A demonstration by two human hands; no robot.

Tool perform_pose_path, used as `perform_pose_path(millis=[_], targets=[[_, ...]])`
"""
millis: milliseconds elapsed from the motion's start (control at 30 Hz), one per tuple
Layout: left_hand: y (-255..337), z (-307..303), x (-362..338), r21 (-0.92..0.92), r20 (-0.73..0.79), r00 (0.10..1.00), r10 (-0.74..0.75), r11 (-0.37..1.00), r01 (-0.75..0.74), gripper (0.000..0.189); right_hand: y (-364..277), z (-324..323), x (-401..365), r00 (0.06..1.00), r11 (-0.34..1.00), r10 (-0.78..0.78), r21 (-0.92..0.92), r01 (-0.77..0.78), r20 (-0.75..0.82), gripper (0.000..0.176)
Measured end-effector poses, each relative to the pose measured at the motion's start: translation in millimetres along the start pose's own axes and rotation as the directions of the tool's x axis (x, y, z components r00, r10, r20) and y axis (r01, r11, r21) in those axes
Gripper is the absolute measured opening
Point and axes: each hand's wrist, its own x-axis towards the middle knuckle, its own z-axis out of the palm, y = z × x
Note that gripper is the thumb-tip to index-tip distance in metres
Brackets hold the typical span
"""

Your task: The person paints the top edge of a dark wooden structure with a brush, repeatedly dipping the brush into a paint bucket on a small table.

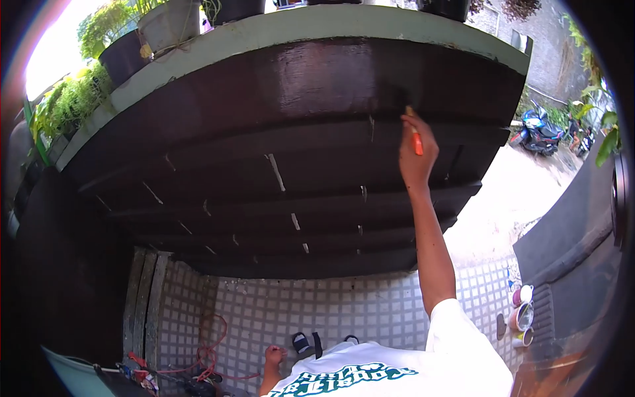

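My right hand (419, 149) grips a paintbrush (417, 140) with an orange handle end, and its bristles touch the upper part of a dark brown wall (231, 159). A wet, shiny patch (324, 76) lies on the wall to the left of the brush. Pale streaks mark the wall lower down. My left hand (275, 354) hangs low over the tiled floor, away from the wall, with its fingers curled; whether it holds anything is too small to tell.
Potted plants (126, 56) stand on the pale green ledge (231, 32) above the wall. Paint cans (522, 316) sit on the floor at the right. A red cord (213, 344) lies at the lower left. A motorbike (539, 132) is parked beyond the wall.
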Motion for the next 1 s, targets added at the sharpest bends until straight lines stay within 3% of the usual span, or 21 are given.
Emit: perform_pose_path(millis=[100,200,300,400,500,633,733,900,1000], targets=[[0.1,-6.6,1.2,-0.03,-0.02,1.0,-0.016,0.999,0.015,0.027,-6.2,4.4,2.0,0.997,0.996,0.013,-0.085,-0.02,-0.08,0.015],[-3.9,-13.2,-13.4,-0.06,-0.063,0.996,-0.055,0.997,0.051,0.026,-29.7,41.9,-19.3,0.99,0.979,-0.084,-0.175,0.104,0.117,0.014],[-7.6,-17.6,-19.2,-0.103,-0.089,0.992,-0.09,0.991,0.081,0.024,-71.6,87.5,-45.3,0.976,0.986,-0.11,0.142,0.083,0.189,0.015],[-11.7,-24.5,-26.8,-0.111,-0.1,0.989,-0.11,0.989,0.098,0.023,-99.7,129.3,-64.3,0.945,0.919,-0.075,0.39,-0.058,0.319,0.013],[-6.1,-37.7,-23.6,-0.112,-0.077,0.991,-0.11,0.989,0.101,0.019,-98.1,127.6,-62.6,0.934,0.85,0.032,0.481,-0.212,0.355,0.013],[-9.9,-67.1,-3.3,-0.081,-0.031,0.993,-0.118,0.99,0.115,0.011,-70.8,81.9,-43.6,0.972,0.947,0.143,0.261,-0.189,0.184,0.014],[-5.5,-93.7,16.9,0.003,-0.025,0.997,-0.075,0.997,0.075,0.009,-78.3,80.8,-41.7,0.992,0.992,-0.026,-0.127,0.01,-0.123,0.015],[11.6,-138.8,43.7,-0.097,-0.07,0.993,-0.095,0.991,0.088,0.011,-154.1,167.3,-65.0,0.986,0.974,-0.117,-0.182,0.138,0.118,0.017],[23.0,-155.5,54.1,-0.112,-0.065,0.992,-0.109,0.989,0.102,0.014,-210.4,243.1,-96.4,0.964,0.978,-0.199,0.103,0.183,0.177,0.016]])
